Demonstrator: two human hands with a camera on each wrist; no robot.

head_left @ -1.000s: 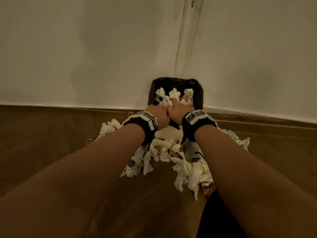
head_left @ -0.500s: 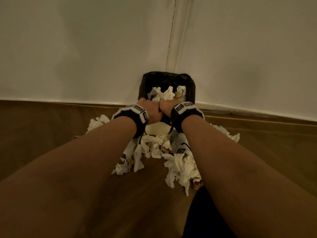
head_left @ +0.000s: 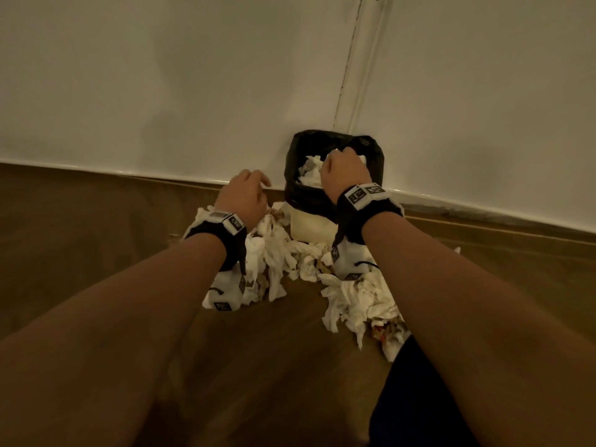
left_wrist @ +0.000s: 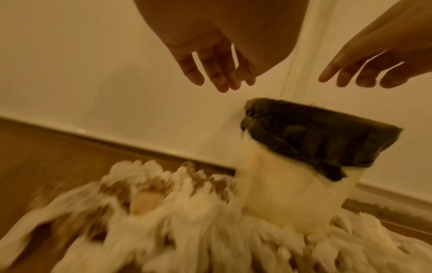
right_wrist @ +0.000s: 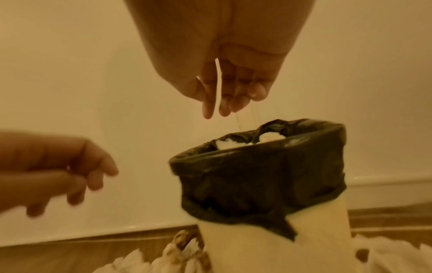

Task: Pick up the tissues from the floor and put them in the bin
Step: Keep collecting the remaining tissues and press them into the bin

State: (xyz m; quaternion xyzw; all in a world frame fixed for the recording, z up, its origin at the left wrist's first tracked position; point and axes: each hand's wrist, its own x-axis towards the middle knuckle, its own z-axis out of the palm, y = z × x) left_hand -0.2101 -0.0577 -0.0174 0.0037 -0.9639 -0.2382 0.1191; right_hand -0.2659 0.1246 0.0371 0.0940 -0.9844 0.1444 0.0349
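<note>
Tissues [head_left: 351, 295] lie heaped on the floor [head_left: 96, 221] around the bin [head_left: 333, 188]; more fill it. The right hand [head_left: 345, 171] hangs over the bin, fingers [right_wrist: 224, 99] loose, empty. The left hand [head_left: 243, 195], beside the bin above the heap, is spread and empty.

Dim, warm yellowish light; the white crumpled tissues [left_wrist: 163, 221] smear with motion blur at six o'clock; wall lines bow at the edges.

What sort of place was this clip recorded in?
Probably a corner of a room in a home: wood floor, plain white wall with a baseboard, and a small bin with a black liner, tissues strewn round it.
</note>
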